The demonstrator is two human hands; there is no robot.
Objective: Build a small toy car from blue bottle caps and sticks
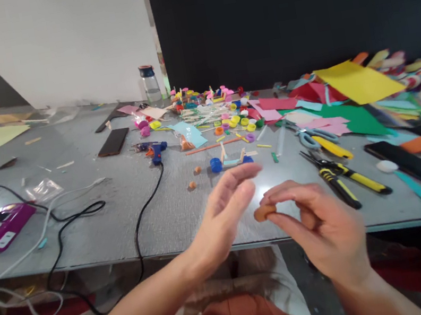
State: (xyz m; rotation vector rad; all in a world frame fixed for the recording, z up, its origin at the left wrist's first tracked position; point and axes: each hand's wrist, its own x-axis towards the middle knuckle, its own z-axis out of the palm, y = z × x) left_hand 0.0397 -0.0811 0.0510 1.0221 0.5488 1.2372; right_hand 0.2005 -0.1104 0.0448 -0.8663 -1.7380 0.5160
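Right hand (321,225): thumb and index finger pinching a brown lump (264,213), looks like clay, rounded and a bit flattened. Lump is up in front of the counter's (179,211) near edge, between the two hands.

Left hand (229,208): wide, fingers stretched out toward the right hand, fingertips near the lump but apart from it. Slight blur on the fingers.

Past the left hand on the counter: two small brown balls (197,170), close together. Just right of them, a blue cap (215,165) beside a small build of pale sticks and a light blue strip (231,162), partly behind the left fingertips.

Left of that: blue glue gun (158,153) on its side, black cord (142,212) running over the near edge. Farther left, purple power strip (12,228) with a plug in it.

Right side: pliers (333,180) with yellow-black handles, jaws pointing away; scissors (304,137) behind; dark phone (411,161) to the right.

Back: bottle (151,88) upright by the white panel (73,40), heap of colored caps (234,120), yellow sheet (359,81) atop mixed paper.
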